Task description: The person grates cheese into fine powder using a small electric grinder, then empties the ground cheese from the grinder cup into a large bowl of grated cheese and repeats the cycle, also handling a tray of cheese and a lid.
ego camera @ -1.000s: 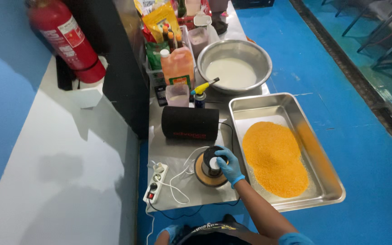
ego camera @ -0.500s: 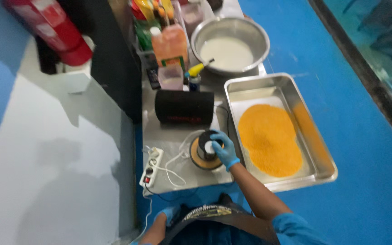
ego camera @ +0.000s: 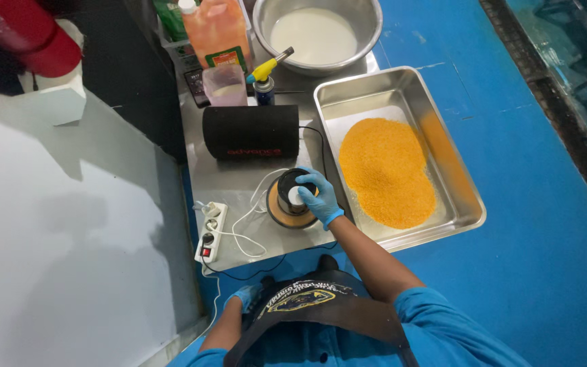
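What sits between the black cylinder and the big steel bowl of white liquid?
In the head view, a small gas torch with a yellow nozzle and a clear plastic cup stand between the black cylinder and the steel bowl.

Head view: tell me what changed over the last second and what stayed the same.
Little changed. The right hand stays pressed on top of the small round grinder, and the left hand remains low beside the apron. Only the camera tipped downward, pushing the fire extinguisher and steel bowl toward the top edge. The tray of orange crumbs, black cylinder and power strip did not move.
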